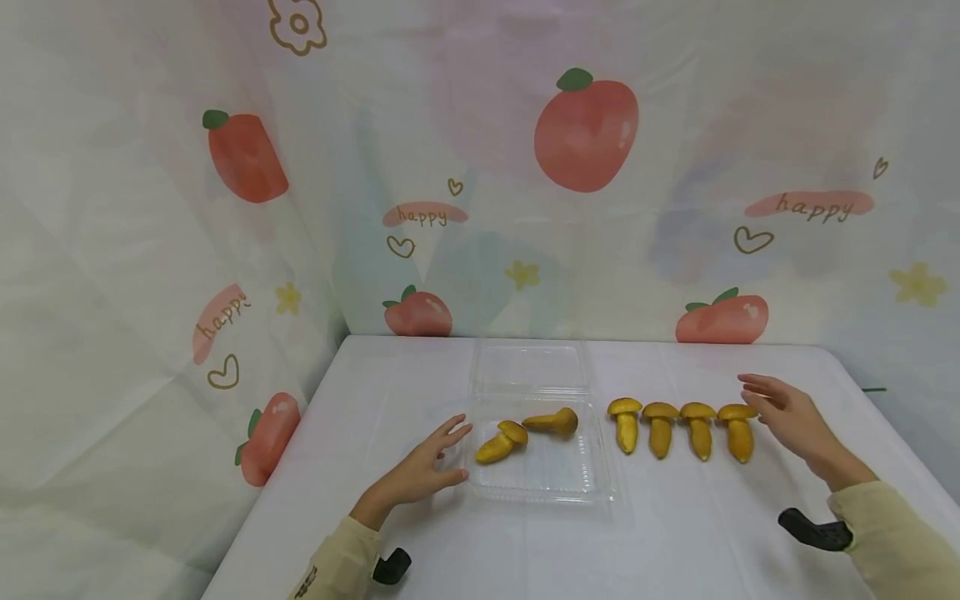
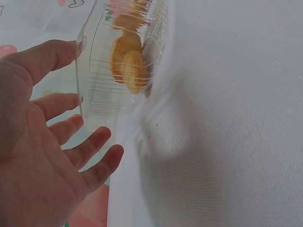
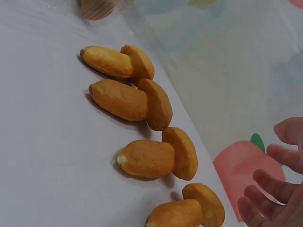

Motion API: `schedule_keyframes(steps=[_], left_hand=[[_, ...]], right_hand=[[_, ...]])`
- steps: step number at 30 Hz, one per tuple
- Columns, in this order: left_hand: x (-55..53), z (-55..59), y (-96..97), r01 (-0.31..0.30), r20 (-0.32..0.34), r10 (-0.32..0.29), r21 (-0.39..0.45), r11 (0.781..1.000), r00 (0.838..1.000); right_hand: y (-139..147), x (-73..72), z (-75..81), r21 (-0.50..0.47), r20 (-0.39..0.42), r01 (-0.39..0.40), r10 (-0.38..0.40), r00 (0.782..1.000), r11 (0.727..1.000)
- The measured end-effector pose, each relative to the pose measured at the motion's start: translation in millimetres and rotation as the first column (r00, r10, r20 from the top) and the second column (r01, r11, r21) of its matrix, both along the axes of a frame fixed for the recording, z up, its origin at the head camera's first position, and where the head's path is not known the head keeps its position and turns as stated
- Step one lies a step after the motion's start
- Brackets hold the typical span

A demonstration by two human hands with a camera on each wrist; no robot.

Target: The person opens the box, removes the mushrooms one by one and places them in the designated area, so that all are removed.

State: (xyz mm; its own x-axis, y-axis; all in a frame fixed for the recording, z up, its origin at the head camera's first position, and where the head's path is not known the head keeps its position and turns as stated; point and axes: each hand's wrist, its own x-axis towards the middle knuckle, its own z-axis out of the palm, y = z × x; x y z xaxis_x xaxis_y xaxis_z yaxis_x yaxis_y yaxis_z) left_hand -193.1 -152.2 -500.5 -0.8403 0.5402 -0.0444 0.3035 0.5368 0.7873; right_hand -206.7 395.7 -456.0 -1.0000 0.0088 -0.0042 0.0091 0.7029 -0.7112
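Observation:
Two yellow-brown mushrooms lie in a clear plastic clamshell box (image 1: 540, 479) whose lid is folded back. One mushroom (image 1: 497, 446) is at the left with its cap up and right; the other mushroom (image 1: 553, 422) lies sideways behind it. My left hand (image 1: 420, 471) is at the box's left side, fingers spread, thumb and fingertips right at the rim in the left wrist view. To the right of the box, several mushrooms (image 1: 699, 433) stand in a row, caps toward the back. My right hand (image 1: 787, 417) hovers beside the rightmost mushroom (image 1: 739, 437), fingers extended and holding nothing.
The white table (image 1: 675, 533) meets a fabric backdrop (image 1: 480, 167) printed with fruit, hearts and flowers at its back and left. The box's lid (image 1: 531, 367) reaches to the table's back edge. Black wrist devices (image 1: 813, 531) sit under both sleeves.

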Motion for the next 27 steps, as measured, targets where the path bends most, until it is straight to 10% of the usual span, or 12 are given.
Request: schedule_keyframes(steps=[27], left_hand=[[1.7, 0.8, 0.1, 0.0, 0.011, 0.0, 0.015, 1.0, 1.0]], right_hand=[[-66.6, 6.0, 12.2, 0.069, -0.186, -0.199, 0.209, 0.96, 0.978]])
